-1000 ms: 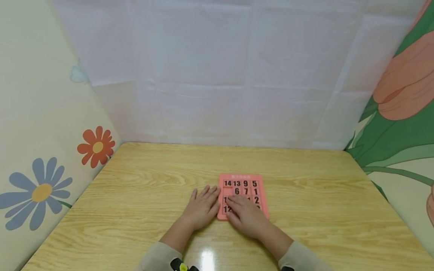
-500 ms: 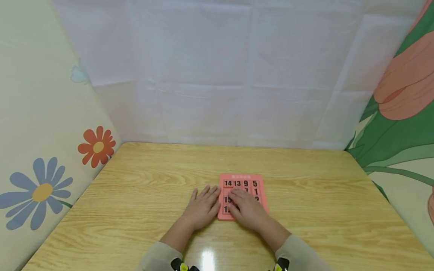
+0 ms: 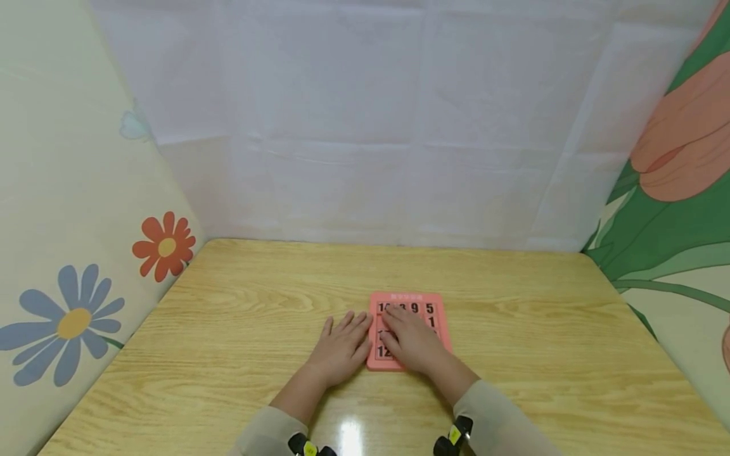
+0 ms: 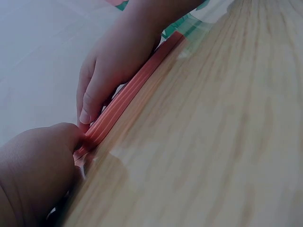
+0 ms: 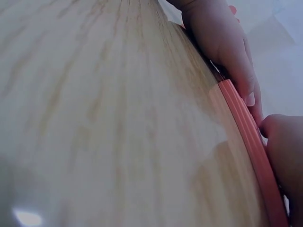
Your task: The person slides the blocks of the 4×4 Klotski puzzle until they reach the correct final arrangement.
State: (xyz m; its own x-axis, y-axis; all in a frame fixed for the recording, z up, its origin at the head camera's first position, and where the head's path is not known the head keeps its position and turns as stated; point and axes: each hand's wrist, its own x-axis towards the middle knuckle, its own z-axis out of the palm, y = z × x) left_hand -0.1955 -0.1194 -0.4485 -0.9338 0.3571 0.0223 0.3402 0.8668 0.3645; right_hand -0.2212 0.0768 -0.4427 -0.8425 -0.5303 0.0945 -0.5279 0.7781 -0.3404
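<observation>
A pink number slide puzzle [image 3: 430, 309] lies flat on the table in the head view, its tiles bearing black numerals. Along its left edge rests my left hand [image 3: 339, 350], palm down, fingers stretched forward and fingertips touching the frame. My right hand [image 3: 415, 339] lies over the tiles, fingers extended toward the top-left corner; it hides much of the middle and lower right. In the left wrist view the puzzle's pink side [image 4: 128, 97] shows edge-on, between the left hand [image 4: 38, 165] and right hand [image 4: 118, 56]. The right wrist view also shows this pink side [image 5: 255, 151].
The wood-grain table [image 3: 256, 291] stretches out on both sides of the puzzle. A white cloth [image 3: 342, 126] hangs behind it. Flower-printed panels stand at left [image 3: 74, 190] and right [image 3: 684, 215]. Each sleeve carries a black and yellow wrist device [image 3: 454, 436].
My right hand has moved forward over the puzzle, its fingertips going from the lower rows up to the top row. The left hand stays against the left edge.
</observation>
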